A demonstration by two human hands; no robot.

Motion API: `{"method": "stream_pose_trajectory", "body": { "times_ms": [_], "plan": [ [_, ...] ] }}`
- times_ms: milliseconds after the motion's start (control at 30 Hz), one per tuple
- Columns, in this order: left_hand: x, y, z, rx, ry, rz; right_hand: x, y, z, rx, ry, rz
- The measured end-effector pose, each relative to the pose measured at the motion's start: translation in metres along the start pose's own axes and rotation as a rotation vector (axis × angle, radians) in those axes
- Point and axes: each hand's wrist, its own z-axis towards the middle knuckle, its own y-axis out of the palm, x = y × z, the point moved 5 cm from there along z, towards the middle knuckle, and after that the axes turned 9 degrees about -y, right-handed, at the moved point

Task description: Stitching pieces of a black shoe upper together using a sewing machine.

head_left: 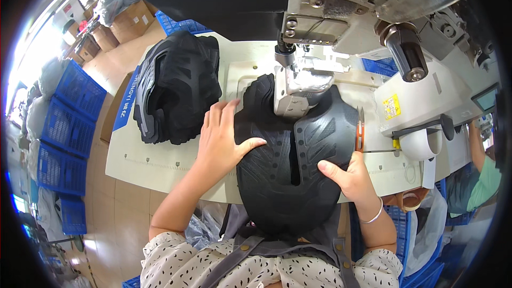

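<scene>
A black shoe upper (274, 194) with a long middle slit and a row of eyelet holes on each side lies in front of the sewing machine's presser area (298, 88). Its near end hangs over the table edge toward my lap. My left hand (221, 136) is open at its left side, fingers stretched and spread, the thumb resting on the upper. My right hand (346, 176) grips the right edge, thumb on top and fingers hidden underneath. Further left, a stack of black uppers (184, 85) sits on the table. Orange-handled thread snips (360, 130) lie beside the upper's right edge.
The machine head (341, 16) overhangs the pale worktable (154, 162). A white cylindrical machine part (421, 144) stands at the right. Blue crates (61, 168) line the left aisle, with cardboard boxes (128, 24) behind. A co-worker's green sleeve (482, 186) shows at far right.
</scene>
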Motion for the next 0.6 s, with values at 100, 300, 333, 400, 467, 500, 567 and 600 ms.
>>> {"method": "stream_pose_trajectory", "body": {
  "times_ms": [100, 300, 333, 400, 467, 500, 567, 600],
  "plan": [
    [-0.019, -0.010, -0.012, -0.392, -0.568, -0.189, -0.002, -0.002, 0.002, 0.168, 0.156, 0.535],
    [0.041, -0.006, -0.031, -0.853, -0.790, -1.611, -0.016, 0.002, 0.016, 0.121, 0.195, 0.678],
    [0.044, -0.008, -0.029, -0.844, -0.792, -1.608, -0.018, 0.004, 0.015, 0.113, 0.194, 0.682],
    [0.051, -0.012, -0.016, -0.829, -0.618, -1.734, -0.018, 0.000, 0.012, 0.252, 0.164, 0.664],
    [0.056, -0.019, -0.012, -0.755, -0.562, -1.702, -0.019, 0.003, 0.012, 0.314, 0.146, 0.674],
    [0.056, -0.023, -0.010, -0.711, -0.506, -1.673, -0.018, 0.001, 0.012, 0.378, 0.133, 0.684],
    [0.059, -0.027, -0.005, -0.633, -0.478, -1.644, -0.018, -0.004, 0.017, 0.322, 0.141, 0.678],
    [0.061, -0.024, 0.000, -0.638, -0.478, -1.643, -0.019, -0.004, 0.020, 0.266, 0.155, 0.670]
  ]
}}
